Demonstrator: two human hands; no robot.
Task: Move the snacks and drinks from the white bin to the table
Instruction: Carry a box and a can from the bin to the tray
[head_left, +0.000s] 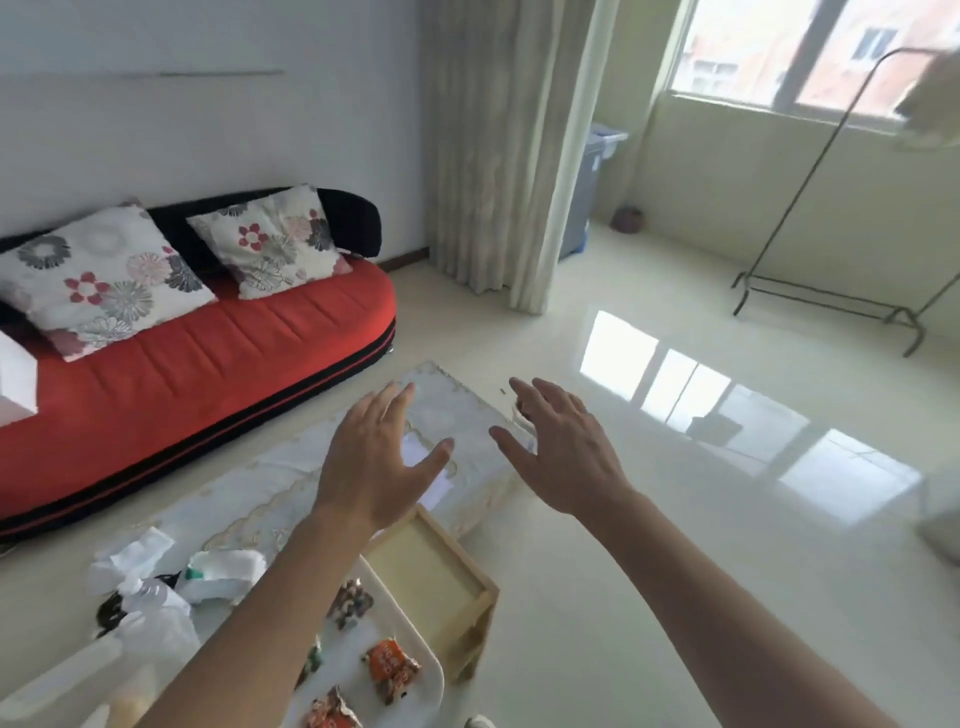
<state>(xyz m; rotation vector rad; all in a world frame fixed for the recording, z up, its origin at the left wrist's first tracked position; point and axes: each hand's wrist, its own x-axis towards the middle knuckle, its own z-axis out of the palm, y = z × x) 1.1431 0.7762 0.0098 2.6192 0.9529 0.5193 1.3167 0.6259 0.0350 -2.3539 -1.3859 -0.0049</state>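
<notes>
My left hand (376, 460) and my right hand (558, 444) are both stretched out palm down with spread fingers, above the far end of a low table (291, 493) covered with a pale lace cloth. Neither hand holds anything. Near the bottom edge, partly under my left forearm, a white bin (415, 691) holds small snack packets: orange ones (390, 667) and a dark mixed one (350, 603). Crumpled white plastic wrappers and a bottle (156, 582) lie on the table to the left.
A light wooden tray (441, 577) sits at the table's right edge beside the bin. A red sofa (197, 358) with two flowered cushions stands left of the table. Glossy tiled floor spreads to the right, with a metal clothes rack (831, 291) near the window.
</notes>
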